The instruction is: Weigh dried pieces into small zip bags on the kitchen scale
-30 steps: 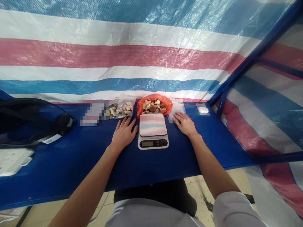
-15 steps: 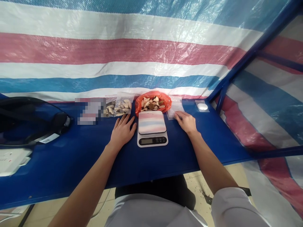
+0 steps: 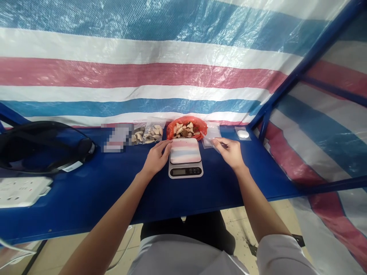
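Note:
A white digital kitchen scale [image 3: 185,151] stands on the blue table, its display dark. My left hand [image 3: 156,157] is at the scale's upper left side, fingers stretched out and holding nothing; whether the fingertips touch the scale I cannot tell. To the right, my right hand [image 3: 231,152] pinches the edge of a clear plastic bag [image 3: 211,131] between thumb and fingers. Behind the scale sits a red plastic bag [image 3: 170,131], its mouth spread, full of dried, pale and brown slices [image 3: 183,131].
Left of the red bag lie clear bags of similar pieces [image 3: 153,133] and a blurred packet [image 3: 117,139]. A black headset-like strap [image 3: 86,147] and a white power strip [image 3: 24,191] occupy the left side. A white oval object [image 3: 243,134] lies far right. Striped sheeting [image 3: 160,74] hangs behind.
My left hand has moved right, from in front of the clear bags to the scale's edge. My right hand has taken hold of the plastic bag and lifted its edge. The view has shifted slightly.

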`<state>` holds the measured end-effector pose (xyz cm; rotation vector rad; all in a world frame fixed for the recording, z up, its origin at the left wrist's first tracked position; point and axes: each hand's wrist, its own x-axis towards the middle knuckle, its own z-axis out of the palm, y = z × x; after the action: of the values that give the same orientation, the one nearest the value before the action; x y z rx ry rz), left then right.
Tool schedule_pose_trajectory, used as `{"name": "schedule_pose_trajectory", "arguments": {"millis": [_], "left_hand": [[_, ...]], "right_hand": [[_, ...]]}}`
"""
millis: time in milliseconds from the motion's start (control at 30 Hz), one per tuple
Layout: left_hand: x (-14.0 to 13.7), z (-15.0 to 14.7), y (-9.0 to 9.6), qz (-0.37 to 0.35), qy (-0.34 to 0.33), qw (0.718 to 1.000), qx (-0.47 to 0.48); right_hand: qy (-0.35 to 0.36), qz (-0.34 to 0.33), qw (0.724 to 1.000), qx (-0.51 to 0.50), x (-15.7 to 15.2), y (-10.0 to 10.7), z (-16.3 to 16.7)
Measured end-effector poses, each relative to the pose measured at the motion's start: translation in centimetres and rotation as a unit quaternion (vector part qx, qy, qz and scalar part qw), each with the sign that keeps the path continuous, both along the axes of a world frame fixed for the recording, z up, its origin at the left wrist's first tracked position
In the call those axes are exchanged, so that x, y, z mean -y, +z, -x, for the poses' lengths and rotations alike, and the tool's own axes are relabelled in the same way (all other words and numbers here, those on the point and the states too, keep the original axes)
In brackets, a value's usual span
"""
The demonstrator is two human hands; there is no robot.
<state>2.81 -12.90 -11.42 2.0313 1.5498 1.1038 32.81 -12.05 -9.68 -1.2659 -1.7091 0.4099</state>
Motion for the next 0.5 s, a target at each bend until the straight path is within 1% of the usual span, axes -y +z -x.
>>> {"name": "schedule_pose_trajectory", "arguments": {"millis": [100, 233, 400, 500], "left_hand": [[-0.7, -1.7, 0.9, 0.058, -0.039, 0.991, 0.118], [-2.0, -3.1, 1.5, 0.111, -0.06, 0.97, 0.207], [-3.3, -3.0, 1.8, 0.175, -0.109, 0.922, 0.327], [-3.9, -2.5, 2.1, 0.183, -0.165, 0.901, 0.357]], "right_hand": [[0.06, 0.026, 0.995, -0.078, -0.3, 0.6, 1.4], [0.134, 0.078, 0.971, -0.179, -1.2, 0.9, 3.3], [0.18, 0.1, 0.944, -0.256, -2.3, 1.0, 5.0], [0.202, 0.12, 0.93, -0.281, -2.8, 0.9, 5.7]]}}
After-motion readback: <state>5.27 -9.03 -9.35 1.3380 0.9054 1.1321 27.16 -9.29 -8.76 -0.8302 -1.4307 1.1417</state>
